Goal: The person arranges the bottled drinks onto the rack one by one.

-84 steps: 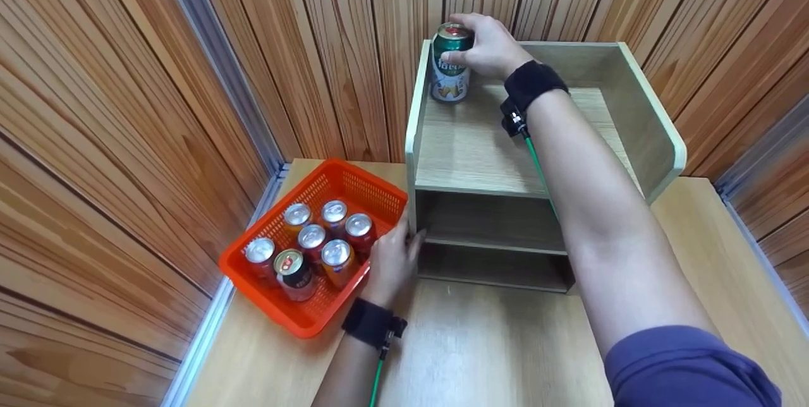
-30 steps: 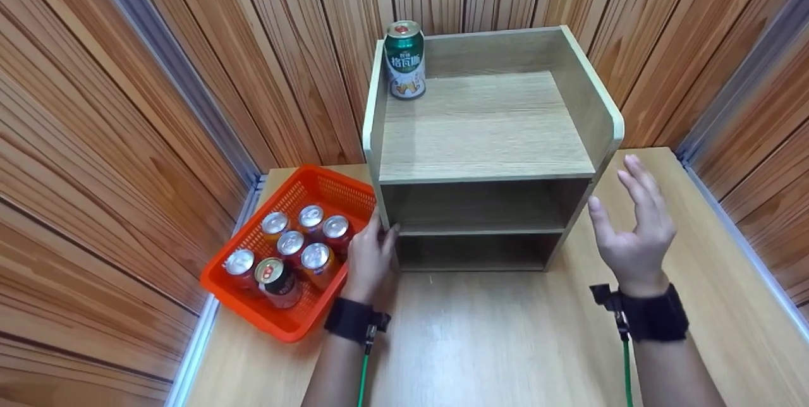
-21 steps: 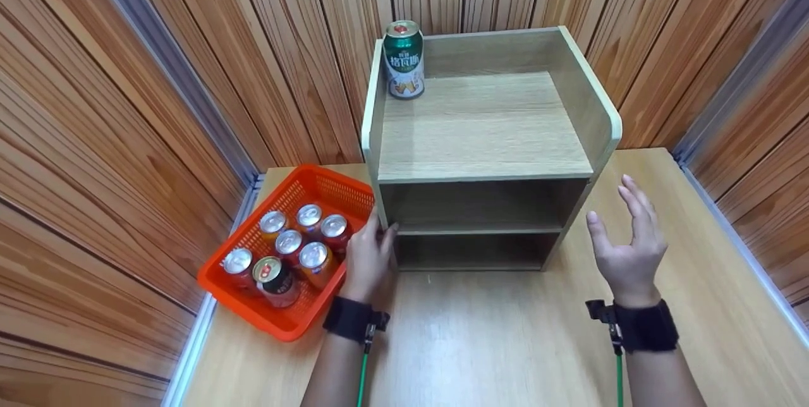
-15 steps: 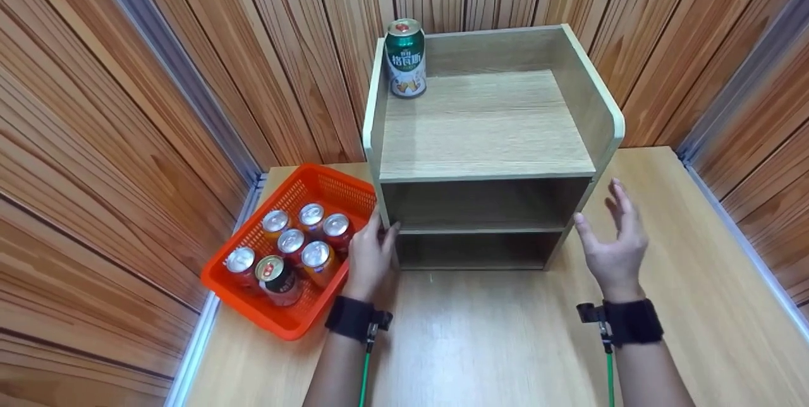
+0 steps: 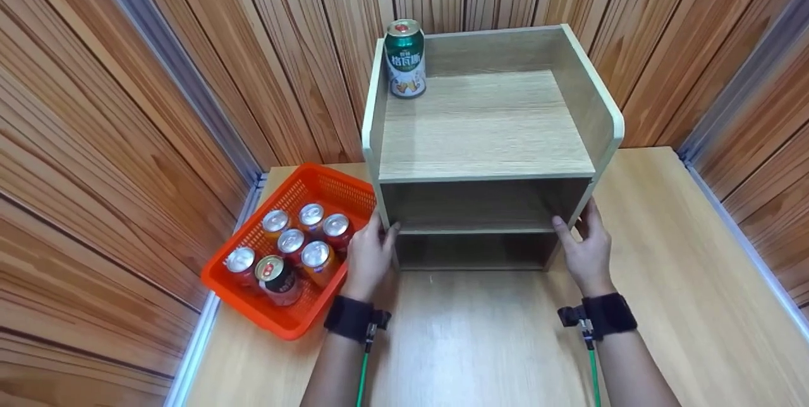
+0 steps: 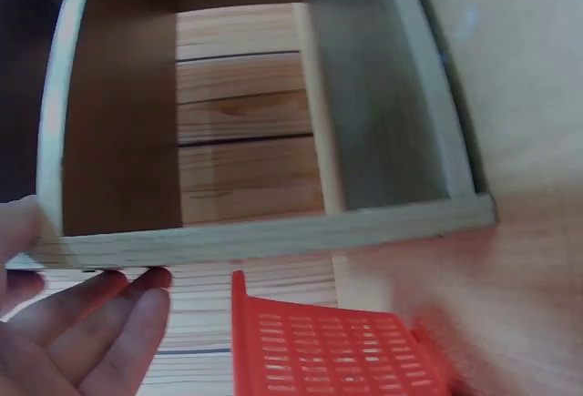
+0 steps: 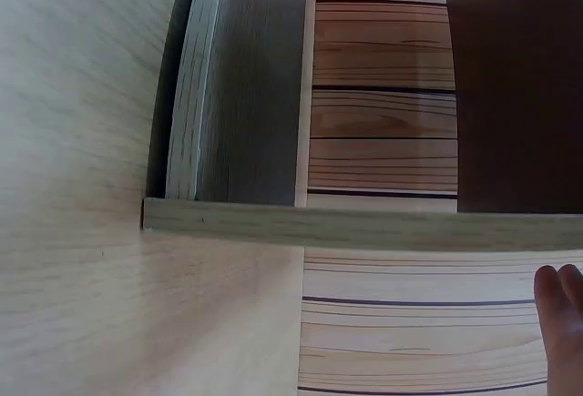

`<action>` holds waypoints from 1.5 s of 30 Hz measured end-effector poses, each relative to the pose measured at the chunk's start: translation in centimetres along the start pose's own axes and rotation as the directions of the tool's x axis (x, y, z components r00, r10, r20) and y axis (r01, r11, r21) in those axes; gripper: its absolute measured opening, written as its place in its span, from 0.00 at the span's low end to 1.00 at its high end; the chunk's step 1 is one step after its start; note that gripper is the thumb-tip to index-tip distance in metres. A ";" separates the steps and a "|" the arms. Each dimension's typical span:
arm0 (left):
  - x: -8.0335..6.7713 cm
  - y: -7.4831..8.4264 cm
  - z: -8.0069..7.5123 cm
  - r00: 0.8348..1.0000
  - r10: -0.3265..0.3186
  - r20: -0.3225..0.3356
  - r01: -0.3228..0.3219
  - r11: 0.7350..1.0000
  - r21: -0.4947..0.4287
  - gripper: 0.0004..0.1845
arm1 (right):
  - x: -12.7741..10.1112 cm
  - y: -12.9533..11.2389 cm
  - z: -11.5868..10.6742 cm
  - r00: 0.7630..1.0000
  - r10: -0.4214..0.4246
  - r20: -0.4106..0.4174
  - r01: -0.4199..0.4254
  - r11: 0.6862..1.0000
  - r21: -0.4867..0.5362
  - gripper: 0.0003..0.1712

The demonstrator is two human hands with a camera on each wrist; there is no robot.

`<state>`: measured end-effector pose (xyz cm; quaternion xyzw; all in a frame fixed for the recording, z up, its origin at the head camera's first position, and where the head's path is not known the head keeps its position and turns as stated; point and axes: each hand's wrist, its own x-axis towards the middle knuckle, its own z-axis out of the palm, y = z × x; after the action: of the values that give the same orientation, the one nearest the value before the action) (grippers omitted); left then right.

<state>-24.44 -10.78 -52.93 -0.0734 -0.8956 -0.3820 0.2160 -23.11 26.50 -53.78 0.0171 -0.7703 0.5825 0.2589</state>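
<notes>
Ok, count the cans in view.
8: one green can atop the shelf unit, back left; seven cans in the basket, three toward the back, one central, three toward the front.

The left arm (image 5: 327, 369) and the right arm (image 5: 635, 366) are bare and reach forward, well apart. The left hand (image 5: 368, 258) holds on, with its thumb (image 5: 390, 237) on the inner side and its fingers (image 6: 102, 337) on the outer side. The right hand (image 5: 589, 258) spreads its thumb (image 5: 563, 231) away from its fingers. Its two fingertips (image 7: 561, 300) at the right wrist view's edge sit close together.
</notes>
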 end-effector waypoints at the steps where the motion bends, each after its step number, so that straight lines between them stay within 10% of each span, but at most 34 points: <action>1: 0.0 0.1 -0.1 1.000 0.002 0.003 -0.002 1.000 0.005 0.15 | 0.0 0.3 0.1 1.000 -0.013 -0.007 0.013 1.000 -0.004 0.42; 8: 0.2 0.5 -1.8 0.999 0.030 0.040 -0.034 0.994 0.108 0.22 | -0.3 0.7 0.5 0.996 -0.071 -0.044 0.068 0.996 -0.062 0.29; 18: 0.4 -0.4 -8.6 0.979 -0.125 0.162 0.062 0.936 0.345 0.26 | 0.1 0.5 0.8 0.993 -0.097 -0.071 0.089 0.991 -0.100 0.23; 34: -2.5 -6.4 -11.7 0.862 -0.377 0.339 0.235 0.890 0.392 0.36 | 0.1 0.8 0.8 0.998 -0.057 -0.020 0.054 0.988 -0.144 0.26; 45: -1.8 -6.7 -10.3 0.898 -0.309 0.314 0.174 0.904 0.391 0.33 | 0.0 0.6 0.6 0.999 -0.035 -0.034 0.030 0.989 -0.147 0.27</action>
<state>-21.42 -22.74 -51.75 0.0099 -0.9758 -0.2184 0.0038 -23.50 26.18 -54.44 -0.0002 -0.8058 0.5202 0.2831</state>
